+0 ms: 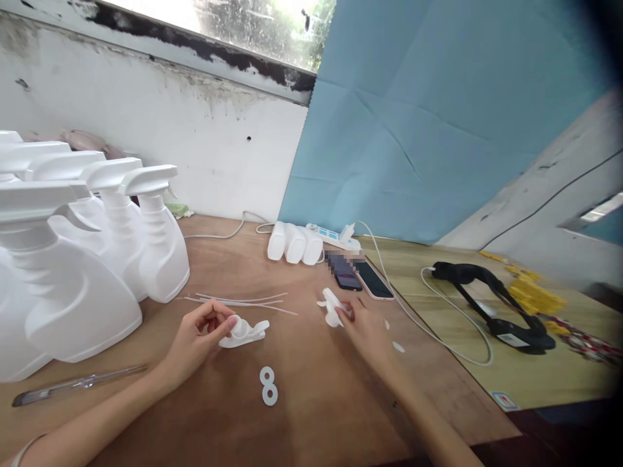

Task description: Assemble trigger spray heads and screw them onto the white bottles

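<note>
My left hand (199,340) pinches a white plastic spray trigger piece (249,334) between thumb and fingertips, low over the brown tabletop. My right hand (363,321) is closed on another white spray nozzle piece (331,307), whose far end sticks out to the left of the fingers. Two flat white washers (270,403) lie touching each other between my forearms. Behind my left hand rest several thin white tubes (243,302). Small white bits (398,347) lie beside my right wrist.
Several white spray bottles (163,259) crowd the left side. A slim clear tool (87,381) lies before them. Three white plastic shells (294,244), a power strip (333,237) and two phones (372,280) stand at the back. A black headband device (487,305) with a cable lies right.
</note>
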The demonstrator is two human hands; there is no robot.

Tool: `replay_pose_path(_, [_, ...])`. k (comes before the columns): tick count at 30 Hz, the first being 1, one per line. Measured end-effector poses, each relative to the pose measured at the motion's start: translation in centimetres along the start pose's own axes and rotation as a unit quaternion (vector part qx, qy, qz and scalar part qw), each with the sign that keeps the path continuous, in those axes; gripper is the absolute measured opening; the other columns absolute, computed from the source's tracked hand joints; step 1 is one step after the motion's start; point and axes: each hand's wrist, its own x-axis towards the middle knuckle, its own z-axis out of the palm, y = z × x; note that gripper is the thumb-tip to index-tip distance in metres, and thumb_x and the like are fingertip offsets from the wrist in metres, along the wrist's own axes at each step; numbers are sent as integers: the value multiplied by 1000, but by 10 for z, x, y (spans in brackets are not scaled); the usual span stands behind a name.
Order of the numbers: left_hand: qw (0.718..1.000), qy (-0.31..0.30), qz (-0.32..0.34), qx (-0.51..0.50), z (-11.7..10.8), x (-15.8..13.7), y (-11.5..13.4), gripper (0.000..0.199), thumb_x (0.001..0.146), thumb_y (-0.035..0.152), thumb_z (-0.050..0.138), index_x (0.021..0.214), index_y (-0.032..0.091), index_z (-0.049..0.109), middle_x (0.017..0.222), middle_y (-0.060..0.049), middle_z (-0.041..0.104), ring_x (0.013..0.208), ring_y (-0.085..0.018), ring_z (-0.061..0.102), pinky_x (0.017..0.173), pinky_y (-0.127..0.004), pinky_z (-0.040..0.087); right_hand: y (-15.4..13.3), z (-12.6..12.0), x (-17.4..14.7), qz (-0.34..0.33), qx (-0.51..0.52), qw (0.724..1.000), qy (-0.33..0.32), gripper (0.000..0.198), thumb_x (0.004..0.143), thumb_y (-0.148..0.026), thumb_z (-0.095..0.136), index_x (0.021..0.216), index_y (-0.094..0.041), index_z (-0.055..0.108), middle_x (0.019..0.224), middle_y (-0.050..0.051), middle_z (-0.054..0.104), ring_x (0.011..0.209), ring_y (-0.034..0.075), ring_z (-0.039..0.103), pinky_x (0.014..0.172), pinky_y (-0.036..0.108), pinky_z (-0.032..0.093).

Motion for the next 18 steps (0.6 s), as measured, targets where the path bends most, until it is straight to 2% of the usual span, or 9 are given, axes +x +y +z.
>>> replay_pose_path(4, [1000,0,-2,1,0,0,1,23,77,38,59,76,15,55,58,2,54,55,-10,46,53,-21,35,-15,12,31,-24,-11,1000,-5,25,89,-29,39,88,-13,59,83,9,60,67,19,61,56,26,41])
replay_pose_path(8, [1000,6,1,5,1,1,1,23,76,38,59,75,15,55,57,2,54,55,-10,45,52,-21,34,-21,-6,39,1,-47,999,5,26,90,-31,40,96,-13,57,84,12,61,69,22,60,54,29,40])
replay_pose_path(11, [1000,3,1,10,0,1,-1,23,77,38,58,75,15,55,58,2,54,55,-10,46,53,-21,35,-13,-34,23,47,-124,991,25,22,89,-26,42,102,-14,55,90,12,60,77,26,58,57,31,40])
replay_pose_path(14, [1000,3,-1,20,0,0,-2,24,76,39,59,75,15,56,57,2,54,54,-10,45,53,-21,35,-1,-54,-5,61,-210,975,-33,17,85,-21,47,98,-16,57,91,11,60,82,28,57,59,33,42])
replay_pose_path(16, [1000,6,0,27,-1,0,-2,25,76,39,59,75,15,56,57,2,54,54,-10,45,52,-21,35,2,-55,-24,68,-232,967,-76,17,82,-21,50,96,-15,58,94,12,60,84,29,56,58,33,43])
replay_pose_path(18, [1000,10,1,29,-1,1,-1,25,76,40,59,75,15,56,58,2,55,54,-10,45,52,-21,35,3,-47,-40,75,-244,962,-94,25,81,-24,52,104,-14,55,100,13,58,84,30,56,57,35,45])
